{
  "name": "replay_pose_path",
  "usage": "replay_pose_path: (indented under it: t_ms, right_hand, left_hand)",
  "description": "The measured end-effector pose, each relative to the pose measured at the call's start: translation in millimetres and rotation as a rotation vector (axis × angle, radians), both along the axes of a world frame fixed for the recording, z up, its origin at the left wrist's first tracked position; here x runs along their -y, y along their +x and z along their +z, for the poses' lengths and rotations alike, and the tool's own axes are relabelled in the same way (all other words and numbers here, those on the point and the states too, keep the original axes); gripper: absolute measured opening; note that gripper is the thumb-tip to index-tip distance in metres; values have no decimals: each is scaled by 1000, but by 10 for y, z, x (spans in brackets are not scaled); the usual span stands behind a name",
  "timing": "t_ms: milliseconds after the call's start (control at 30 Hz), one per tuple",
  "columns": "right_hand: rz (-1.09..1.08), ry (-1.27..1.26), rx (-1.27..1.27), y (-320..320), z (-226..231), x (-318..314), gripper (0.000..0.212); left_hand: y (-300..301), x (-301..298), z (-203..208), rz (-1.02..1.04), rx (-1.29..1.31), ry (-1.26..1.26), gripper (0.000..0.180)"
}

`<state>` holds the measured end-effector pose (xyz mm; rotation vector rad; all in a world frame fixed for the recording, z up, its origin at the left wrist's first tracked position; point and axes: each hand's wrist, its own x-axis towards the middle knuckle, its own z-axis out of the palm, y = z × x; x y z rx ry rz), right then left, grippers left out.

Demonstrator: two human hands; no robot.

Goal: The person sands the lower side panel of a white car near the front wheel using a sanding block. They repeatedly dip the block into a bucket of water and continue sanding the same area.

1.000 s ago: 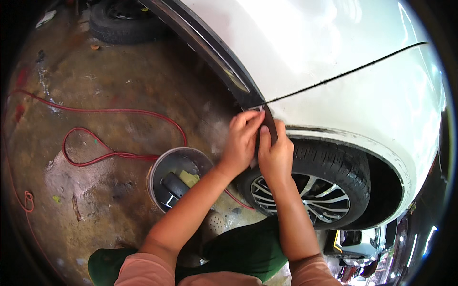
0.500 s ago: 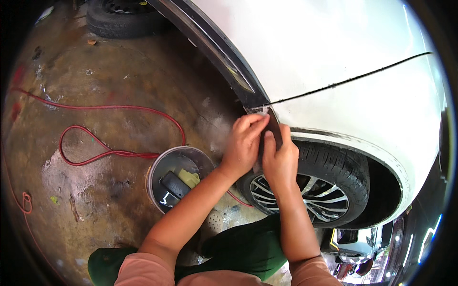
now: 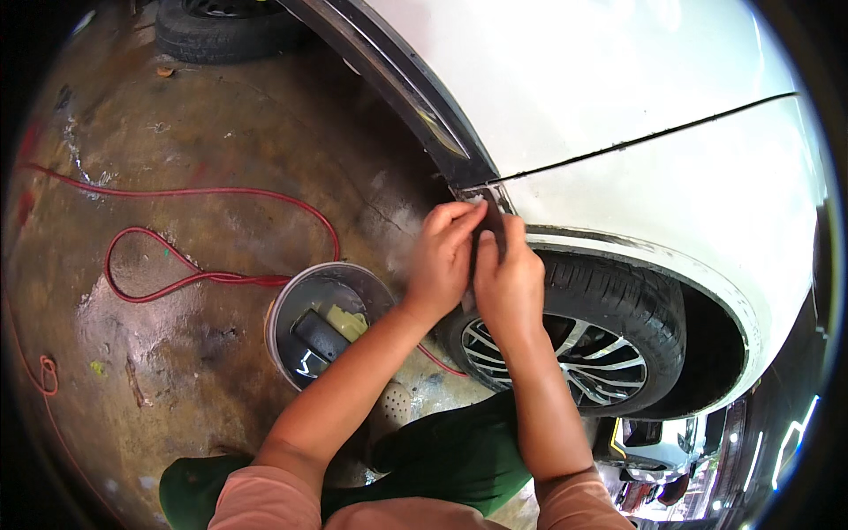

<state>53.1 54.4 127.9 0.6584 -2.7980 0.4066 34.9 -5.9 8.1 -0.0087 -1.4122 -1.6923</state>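
My left hand (image 3: 446, 265) and my right hand (image 3: 512, 287) are close together at the lower corner of a white car body (image 3: 618, 71), just ahead of the wheel arch. Between them runs a thin dark brown strip (image 3: 493, 217), perhaps sandpaper, pinched by the fingers of both hands. Its upper end lies against the scuffed corner below the black sill trim (image 3: 473, 168). My fingers hide part of the strip and the surface behind it. Under my right hand is the car's wheel, with a black tyre (image 3: 609, 291) and silver spokes.
A grey bucket (image 3: 276, 340) left of my forearms holds water, a black block (image 3: 320, 336) and a yellow-green cloth or sponge (image 3: 347, 321). A red hose (image 3: 212, 192) loops over the wet, stained floor. A loose tyre (image 3: 225, 40) lies far left; another vehicle (image 3: 658, 442) is at lower right.
Both hands and the strip sit slightly further left and up in the picture; the whole view has also shifted a little. Both hands keep hold of the strip.
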Motion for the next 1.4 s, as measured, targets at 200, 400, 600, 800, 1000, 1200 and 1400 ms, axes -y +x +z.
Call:
replay_pose_path:
  t_ms: [200, 400, 600, 800, 1000, 1200, 1400]
  right_hand:
    - [-12, 24, 2, 31, 23, -42, 25]
    - [-16, -12, 10, -14, -181, -31, 25]
    - [-10, -109, 14, -53, -301, 16, 27]
    - [-54, -153, 36, 21, -358, 23, 32]
    - [-89, -234, 69, 67, -389, 94, 32]
    - [-28, -344, 78, 70, -490, -1, 36]
    - [-140, -357, 59, 126, -451, 50, 27]
  left_hand:
    - [32, -42, 6, 4, 14, -11, 44]
    - [6, 45, -46, 12, 8, -60, 39]
    - [-19, 170, 9, -55, 14, -30, 38]
    - [-44, 240, 12, -89, -18, -11, 35]
    - [-28, 287, -63, -81, -17, -108, 36]
    - [4, 316, -58, -113, 13, -129, 34]
    - [-73, 536, -61, -331, -3, -40, 32]
